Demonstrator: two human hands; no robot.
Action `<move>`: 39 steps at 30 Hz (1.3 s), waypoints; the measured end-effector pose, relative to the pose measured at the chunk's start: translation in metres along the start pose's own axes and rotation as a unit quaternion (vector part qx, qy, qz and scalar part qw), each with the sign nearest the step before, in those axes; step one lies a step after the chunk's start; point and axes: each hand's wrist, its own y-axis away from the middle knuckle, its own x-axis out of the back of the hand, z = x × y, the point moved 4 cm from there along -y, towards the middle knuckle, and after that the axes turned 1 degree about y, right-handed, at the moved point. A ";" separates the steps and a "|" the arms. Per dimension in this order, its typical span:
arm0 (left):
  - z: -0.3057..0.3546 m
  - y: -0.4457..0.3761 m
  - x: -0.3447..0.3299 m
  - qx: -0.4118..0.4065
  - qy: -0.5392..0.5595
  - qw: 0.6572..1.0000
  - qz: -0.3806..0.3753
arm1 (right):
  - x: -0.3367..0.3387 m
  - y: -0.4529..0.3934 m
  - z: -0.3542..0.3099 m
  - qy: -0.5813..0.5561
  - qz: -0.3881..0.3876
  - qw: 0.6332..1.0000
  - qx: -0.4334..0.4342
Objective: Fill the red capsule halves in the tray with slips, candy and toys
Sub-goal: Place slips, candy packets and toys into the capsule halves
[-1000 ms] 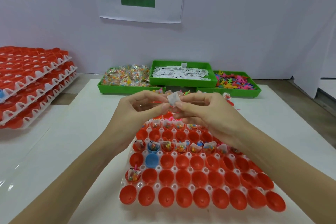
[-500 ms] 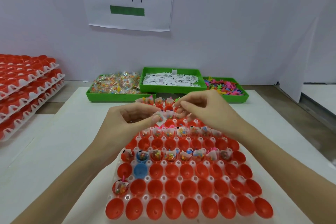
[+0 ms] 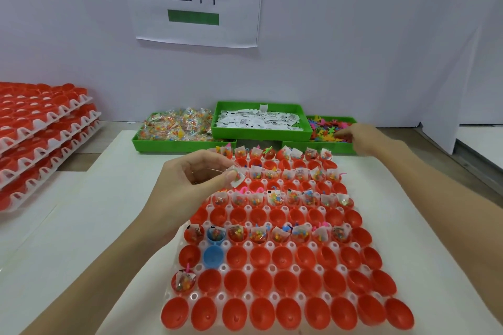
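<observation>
Capsule halves (image 3: 283, 255) sitting mouth-up in the white tray (image 3: 246, 269), rows running away from the body, so fillings drop straight in. Alternate rows filled; near rows mostly bare. Left hand (image 3: 196, 179) above the tray's far-left part, thumb and fingers pinched on a candy packet with slip (image 3: 237, 176), probably poised over a cup. Right hand (image 3: 362, 137) reaching into the toy bin (image 3: 330, 132); fingers there unclear, grasp not discernible.
</observation>
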 end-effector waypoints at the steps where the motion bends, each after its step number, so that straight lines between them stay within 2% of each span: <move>1: 0.000 0.000 0.000 0.001 -0.003 1.000 -0.001 | 0.001 -0.004 0.001 0.000 -0.001 1.000 -0.001; 7: 0.003 0.000 0.000 -0.001 0.001 1.000 -0.005 | 0.013 -0.010 0.003 -0.043 0.052 0.997 -0.025; 15: 0.002 0.000 0.001 0.009 0.002 1.000 -0.003 | 0.013 0.003 0.009 -0.155 0.072 0.982 -0.075; 17: 0.002 0.000 0.002 0.012 -0.001 1.000 0.002 | 0.014 0.007 0.009 -0.174 0.105 0.976 -0.082; 21: 0.003 -0.001 0.004 0.012 -0.013 1.000 0.003 | 0.025 0.019 0.003 -0.213 0.214 0.949 -0.095; 24: 0.004 0.000 0.004 0.012 -0.015 1.000 0.002 | 0.036 0.039 -0.015 -0.329 0.266 0.899 -0.116; 26: 0.004 0.000 0.003 0.007 -0.018 1.000 -0.003 | 0.041 0.056 -0.040 -0.436 0.230 0.864 -0.102; 29: 0.006 0.002 0.000 -0.005 -0.015 1.000 -0.015 | 0.046 0.098 -0.091 -0.557 0.134 0.819 -0.031; 32: 0.008 0.005 -0.006 -0.017 0.002 0.999 -0.038 | 0.046 0.145 -0.138 -0.590 0.072 0.803 0.040; 35: 0.010 0.008 -0.012 -0.020 0.035 0.997 -0.069 | 0.039 0.176 -0.170 -0.620 0.044 0.781 0.064; 39: 0.011 0.010 -0.016 -0.028 0.033 0.996 -0.074 | 0.036 0.194 -0.188 -0.599 0.049 0.794 0.091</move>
